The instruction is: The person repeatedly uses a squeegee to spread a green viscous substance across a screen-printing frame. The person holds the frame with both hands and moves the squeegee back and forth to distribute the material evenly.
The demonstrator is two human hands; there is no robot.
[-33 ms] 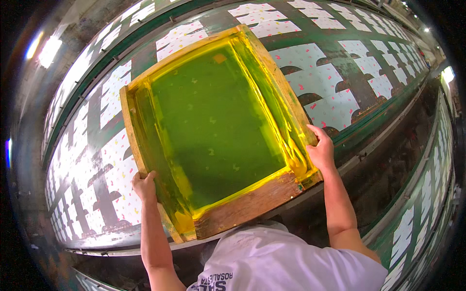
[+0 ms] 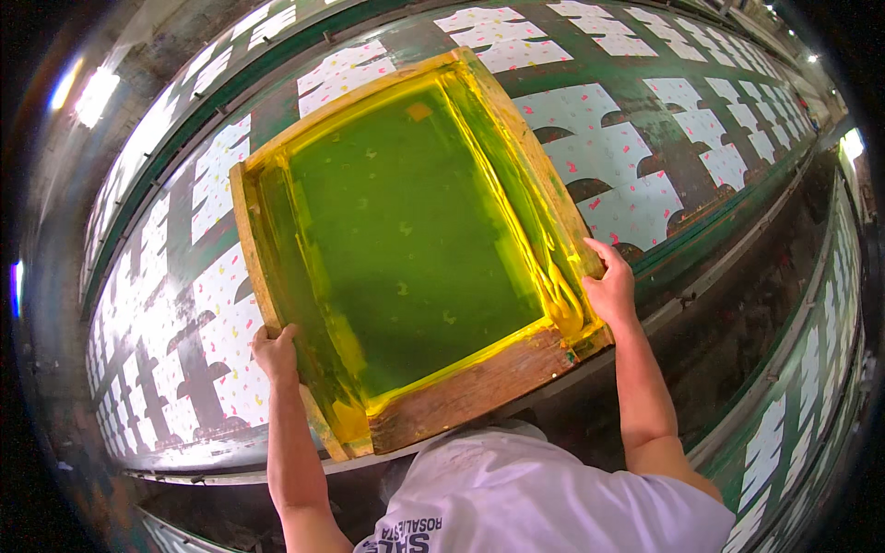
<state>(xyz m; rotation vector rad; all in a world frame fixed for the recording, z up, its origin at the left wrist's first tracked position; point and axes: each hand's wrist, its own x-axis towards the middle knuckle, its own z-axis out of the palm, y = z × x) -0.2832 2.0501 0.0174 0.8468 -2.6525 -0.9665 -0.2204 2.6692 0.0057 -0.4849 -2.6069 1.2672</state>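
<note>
A large wooden-framed printing screen (image 2: pixel 406 240) is held tilted in front of me, over the near edge of a long table. Its mesh is green, and thick yellow ink lines the inner edges, pooling at the near right corner. My left hand (image 2: pixel 275 353) grips the left rail of the frame, thumb on top. On the opposite rail, near that corner, my right hand (image 2: pixel 610 284) is closed round the wood. The fingers under the frame are hidden on both sides. A bare brown wooden board (image 2: pixel 475 387) forms the near side.
White cut fabric pieces (image 2: pixel 608 166) with small pink and yellow prints lie in rows on the long green table (image 2: pixel 710 217). Another table with white pieces (image 2: pixel 784 442) runs along the right, across a dark aisle. Bright lamps (image 2: pixel 97 97) glare at the upper left.
</note>
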